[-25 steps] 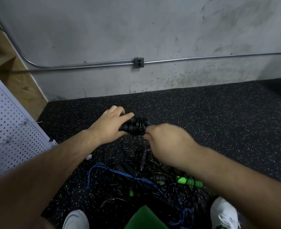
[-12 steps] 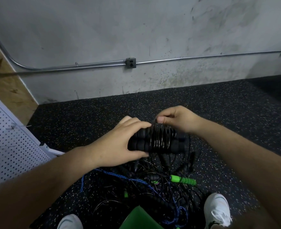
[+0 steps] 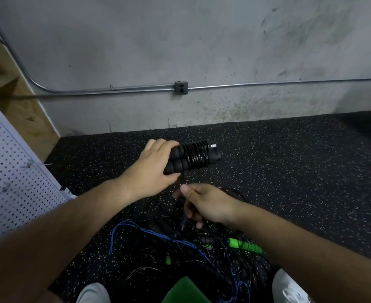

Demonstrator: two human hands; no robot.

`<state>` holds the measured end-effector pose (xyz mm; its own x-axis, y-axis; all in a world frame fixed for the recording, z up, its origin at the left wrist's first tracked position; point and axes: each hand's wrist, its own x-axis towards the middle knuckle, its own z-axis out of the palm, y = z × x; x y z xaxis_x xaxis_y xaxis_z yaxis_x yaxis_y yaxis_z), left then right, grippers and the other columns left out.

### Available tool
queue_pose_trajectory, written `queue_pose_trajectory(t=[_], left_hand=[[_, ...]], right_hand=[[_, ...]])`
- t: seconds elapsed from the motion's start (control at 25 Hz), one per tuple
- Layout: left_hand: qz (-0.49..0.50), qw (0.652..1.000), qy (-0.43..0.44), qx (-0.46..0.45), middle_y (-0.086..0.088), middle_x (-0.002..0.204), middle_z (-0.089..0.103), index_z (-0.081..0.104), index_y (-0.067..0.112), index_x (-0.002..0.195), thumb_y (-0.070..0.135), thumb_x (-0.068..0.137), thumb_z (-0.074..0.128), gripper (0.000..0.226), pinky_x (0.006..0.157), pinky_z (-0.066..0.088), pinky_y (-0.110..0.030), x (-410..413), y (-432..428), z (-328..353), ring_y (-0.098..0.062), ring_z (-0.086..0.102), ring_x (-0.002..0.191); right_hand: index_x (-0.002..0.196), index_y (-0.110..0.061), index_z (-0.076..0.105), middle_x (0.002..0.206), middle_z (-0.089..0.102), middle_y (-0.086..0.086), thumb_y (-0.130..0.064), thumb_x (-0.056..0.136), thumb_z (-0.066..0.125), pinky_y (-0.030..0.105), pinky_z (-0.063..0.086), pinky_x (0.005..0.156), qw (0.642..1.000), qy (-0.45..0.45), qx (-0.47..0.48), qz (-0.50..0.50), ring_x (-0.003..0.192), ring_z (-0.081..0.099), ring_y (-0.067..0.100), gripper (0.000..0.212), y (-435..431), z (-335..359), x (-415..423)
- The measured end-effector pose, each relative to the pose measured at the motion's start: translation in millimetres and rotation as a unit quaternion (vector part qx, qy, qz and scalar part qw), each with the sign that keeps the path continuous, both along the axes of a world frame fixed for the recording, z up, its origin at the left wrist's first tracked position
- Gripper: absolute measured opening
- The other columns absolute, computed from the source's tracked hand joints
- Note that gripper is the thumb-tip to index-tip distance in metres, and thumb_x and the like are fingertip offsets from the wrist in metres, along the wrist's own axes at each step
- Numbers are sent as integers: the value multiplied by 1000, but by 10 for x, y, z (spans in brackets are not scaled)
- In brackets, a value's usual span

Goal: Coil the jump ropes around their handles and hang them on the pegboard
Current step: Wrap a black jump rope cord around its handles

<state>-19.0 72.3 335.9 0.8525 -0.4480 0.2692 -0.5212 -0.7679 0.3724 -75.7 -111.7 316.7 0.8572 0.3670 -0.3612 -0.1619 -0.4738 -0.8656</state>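
Black foam jump-rope handles (image 3: 178,165), 2 together, wound in thin glossy cord (image 3: 196,157).
Probably light, squashy; cord springy: left grip (image 3: 149,171) clasps bare foam, right grip (image 3: 204,204) pinches its loose tail.

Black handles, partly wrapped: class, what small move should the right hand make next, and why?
Probably bring the right hand up and over the black handles for another turn: the left hand grips them, and the cord wound on them runs down into the right hand's pinch.
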Motion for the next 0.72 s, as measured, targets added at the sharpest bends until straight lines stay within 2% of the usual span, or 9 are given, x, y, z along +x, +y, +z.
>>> queue_pose_trajectory(t=[0.08, 0.2, 0.28, 0.36, 0.44, 0.48, 0.6, 0.72], left_hand=[[10, 999, -17, 41, 2, 128, 44, 36, 15, 149, 25, 87, 73, 72, 115, 33, -41, 90, 73, -28, -16, 33, 122], [16, 995, -17, 101, 0, 127, 43, 36, 17, 148, 21, 87, 71, 70, 113, 35, -46, 187, 178, -90, -18, 33, 120], [8, 993, -13, 118, 2, 123, 42, 38, 20, 146, 21, 87, 71, 67, 111, 37, -46, 208, 210, -117, -16, 32, 117], [-16, 988, -11, 150, 3, 123, 41, 36, 22, 147, 23, 87, 72, 70, 111, 37, -42, 177, 178, -143, -15, 32, 116], [-53, 983, -1, 176, 3, 124, 38, 33, 26, 150, 25, 87, 71, 74, 110, 37, -37, 92, 96, -173, -13, 31, 117], [-72, 981, 0, 182, 4, 124, 36, 31, 29, 151, 26, 88, 71, 75, 109, 37, -35, 36, 44, -182, -13, 31, 116], [-131, 975, -2, 179, 9, 120, 33, 31, 29, 150, 28, 88, 69, 73, 109, 35, -32, -117, -93, -156, -9, 29, 113], [-171, 978, 39, 111, 20, 117, 31, 32, 24, 145, 28, 87, 69, 69, 112, 31, -24, -263, -174, -44, -1, 27, 113]], right_hand=[[111, -8, 61, 67, 55, 0, -38, 109, 36, 23, 46, 47, 998, -6, -46, 40, 48, 49, 12, 40, 47, 92, -83], [93, -12, 60, 69, 55, -4, -39, 107, 41, 23, 36, 48, 970, -116, -199, 82, 51, 47, 7, 36, 39, 369, -159], [94, -18, 60, 76, 57, -7, -38, 106, 42, 20, 37, 50, 919, -238, -297, 100, 58, 50, 4, 30, -52, 619, -202], [100, -26, 62, 85, 61, -11, -42, 105, 41, 23, 49, 60, 858, -343, -371, 92, 69, 58, 6, 26, -195, 800, -184], [106, -33, 64, 95, 65, -13, -46, 104, 40, 30, 54, 71, 809, -415, -409, 74, 83, 64, 10, 28, -340, 869, -82], [108, -36, 65, 101, 65, -15, -47, 103, 39, 28, 51, 73, 801, -434, -407, 69, 89, 64, 9, 29, -398, 877, -16], [109, -41, 69, 110, 67, -19, -45, 100, 44, 28, 50, 77, 815, -453, -358, 53, 99, 62, 5, 26, -586, 800, 195], [100, -38, 71, 92, 70, -15, -50, 95, 58, 33, 55, 75, 873, -382, -303, 27, 85, 64, 7, 19, -794, 689, 380]])
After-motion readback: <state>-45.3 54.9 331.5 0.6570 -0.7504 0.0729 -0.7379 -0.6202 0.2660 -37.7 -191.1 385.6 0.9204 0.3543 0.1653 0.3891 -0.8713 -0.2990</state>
